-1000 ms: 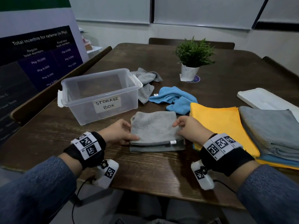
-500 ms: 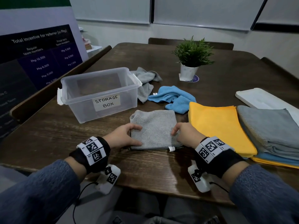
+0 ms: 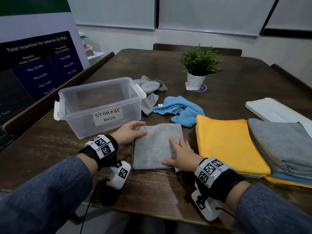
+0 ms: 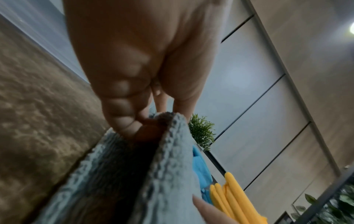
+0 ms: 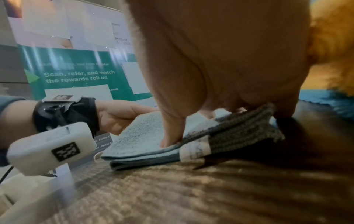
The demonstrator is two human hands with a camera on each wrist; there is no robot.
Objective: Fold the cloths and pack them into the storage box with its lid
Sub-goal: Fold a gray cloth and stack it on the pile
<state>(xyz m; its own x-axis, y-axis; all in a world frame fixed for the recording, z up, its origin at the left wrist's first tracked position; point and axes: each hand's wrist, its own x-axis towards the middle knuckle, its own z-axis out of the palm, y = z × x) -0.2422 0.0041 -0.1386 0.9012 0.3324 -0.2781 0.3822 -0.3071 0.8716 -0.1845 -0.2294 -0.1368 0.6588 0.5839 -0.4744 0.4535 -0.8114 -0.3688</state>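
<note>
The folded grey cloth point(image 3: 157, 146) lies on the worktop point(image 3: 50, 149) beside the one storage box point(image 3: 99, 105). Left hand point(image 3: 129, 134) pinches its far corner, fingertips hidden underneath; right hand point(image 3: 181, 156) presses flat. Two loose cloths lie beyond.

Dim room, wide-angle warp, blurred wrist views

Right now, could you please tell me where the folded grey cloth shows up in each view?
Head: folded grey cloth at centre, beneath both hands.
Left wrist: bottom centre, below the fingers.
Right wrist: centre, flat on the table.
Shared landmark: the yellow cloth, which shows in all three views.
</note>
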